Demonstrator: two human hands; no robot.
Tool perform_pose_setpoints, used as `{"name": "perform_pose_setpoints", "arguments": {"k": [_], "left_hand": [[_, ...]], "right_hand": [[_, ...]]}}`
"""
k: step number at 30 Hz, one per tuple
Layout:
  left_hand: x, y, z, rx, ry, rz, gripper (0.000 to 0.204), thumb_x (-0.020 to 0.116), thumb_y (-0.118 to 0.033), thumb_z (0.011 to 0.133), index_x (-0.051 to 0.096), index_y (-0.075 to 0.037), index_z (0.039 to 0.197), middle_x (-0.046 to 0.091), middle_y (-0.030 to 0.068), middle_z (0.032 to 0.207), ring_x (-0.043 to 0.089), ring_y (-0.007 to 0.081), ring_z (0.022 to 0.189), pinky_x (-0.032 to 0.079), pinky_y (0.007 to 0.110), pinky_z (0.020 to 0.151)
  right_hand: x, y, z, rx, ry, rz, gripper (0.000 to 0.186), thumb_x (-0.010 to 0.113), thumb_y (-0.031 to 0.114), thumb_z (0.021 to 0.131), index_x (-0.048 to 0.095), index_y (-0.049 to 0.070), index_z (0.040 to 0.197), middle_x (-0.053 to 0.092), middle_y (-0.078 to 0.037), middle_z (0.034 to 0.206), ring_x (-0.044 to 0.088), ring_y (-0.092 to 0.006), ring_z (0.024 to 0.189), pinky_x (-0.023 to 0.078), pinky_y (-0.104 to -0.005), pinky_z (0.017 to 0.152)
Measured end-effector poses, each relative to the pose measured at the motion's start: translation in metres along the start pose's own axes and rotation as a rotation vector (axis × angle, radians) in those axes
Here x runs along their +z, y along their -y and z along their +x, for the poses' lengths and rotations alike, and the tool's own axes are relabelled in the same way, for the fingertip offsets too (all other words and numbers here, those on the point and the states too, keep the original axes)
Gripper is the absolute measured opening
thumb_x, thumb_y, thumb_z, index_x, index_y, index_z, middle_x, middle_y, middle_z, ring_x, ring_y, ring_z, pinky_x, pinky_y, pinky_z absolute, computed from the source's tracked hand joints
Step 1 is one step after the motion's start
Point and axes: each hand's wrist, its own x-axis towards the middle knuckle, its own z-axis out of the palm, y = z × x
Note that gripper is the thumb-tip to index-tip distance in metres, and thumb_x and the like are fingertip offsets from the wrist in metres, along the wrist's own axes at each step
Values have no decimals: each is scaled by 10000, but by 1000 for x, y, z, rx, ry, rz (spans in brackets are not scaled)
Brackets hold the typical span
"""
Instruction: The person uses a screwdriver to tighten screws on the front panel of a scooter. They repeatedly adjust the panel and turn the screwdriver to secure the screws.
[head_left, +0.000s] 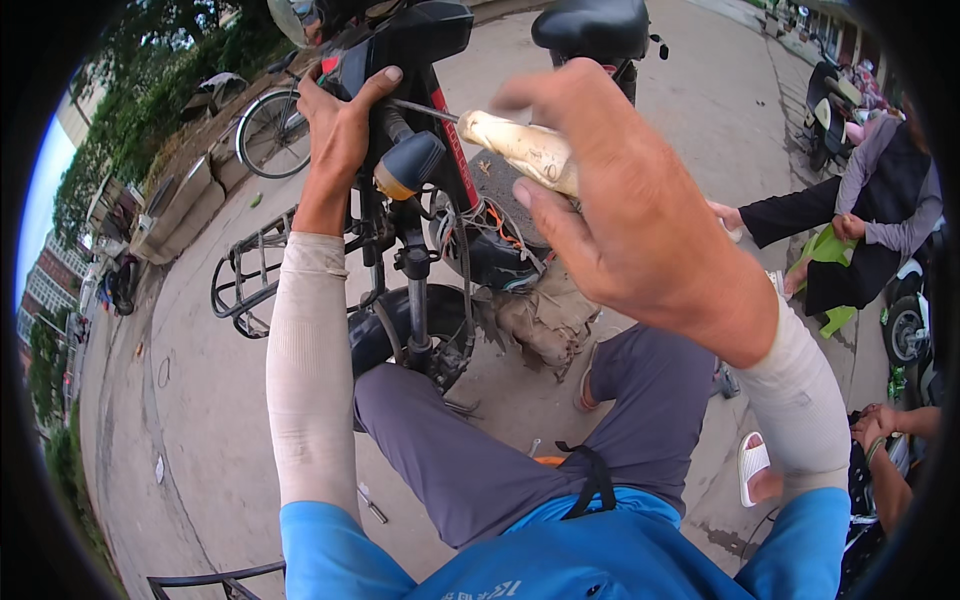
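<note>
My right hand is closed around the pale, worn handle of a screwdriver, its outer fingers slightly blurred. The thin shaft points left, its tip reaching the black front housing of an electric scooter. Against that housing my left hand is wrapped, thumb on the near side beside the screwdriver tip; its other fingers are partly hidden. Just below the shaft sits a turn signal with an amber lens. The scooter's front fork stands between my knees and the housing.
A black metal rack juts left of the fork, and a canvas bag lies on the pavement. A small tool rests by my left leg. Behind are a bicycle and a scooter seat. Two people sit at right, one in dark trousers.
</note>
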Motion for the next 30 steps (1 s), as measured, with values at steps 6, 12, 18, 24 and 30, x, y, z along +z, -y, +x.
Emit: {"name": "perform_pose_setpoints", "arguments": {"k": [6, 12, 18, 24, 30], "left_hand": [[4, 7, 5, 10, 11, -8, 1350, 913, -617, 749, 240, 170, 1614, 328, 405, 1571, 341, 504, 1510, 320, 534, 1265], [3, 4, 3, 11, -11, 20, 1332, 918, -615, 744, 273, 159, 1615, 340, 382, 1575, 369, 490, 1490, 315, 518, 1266], [6, 2, 2, -4, -24, 23, 1312, 928, -605, 747, 291, 157, 1604, 341, 378, 1574, 380, 484, 1484, 328, 511, 1257], [5, 4, 2, 15, -16, 37, 1316, 917, -619, 754, 284, 168, 1599, 339, 388, 1580, 351, 500, 1507, 316, 531, 1262], [2, -1, 0, 37, -30, 71, 1332, 913, -629, 752, 270, 160, 1612, 336, 402, 1572, 338, 517, 1511, 312, 541, 1265]], "right_hand": [[2, 1, -7, 156, 41, -57, 256, 717, -9, 986, 676, 7, 1238, 674, -168, 942, 669, -353, 766, 554, -397, 682], [-4, 7, 0, 100, -16, 19, 229, 711, 36, 1001, 703, -17, 1223, 710, -168, 971, 700, -319, 782, 548, -377, 683], [-7, -11, 1, 159, 38, 47, 306, 743, 128, 999, 696, -24, 1261, 719, -186, 946, 714, -269, 786, 538, -342, 707], [-6, -3, -2, 422, 57, 195, 339, 757, 180, 1011, 673, -34, 1261, 736, -171, 907, 679, -224, 740, 534, -346, 697], [-1, -4, 4, -190, 214, -507, 245, 691, 175, 1060, 693, 0, 1232, 705, -153, 841, 624, -321, 667, 523, -381, 651]]}}
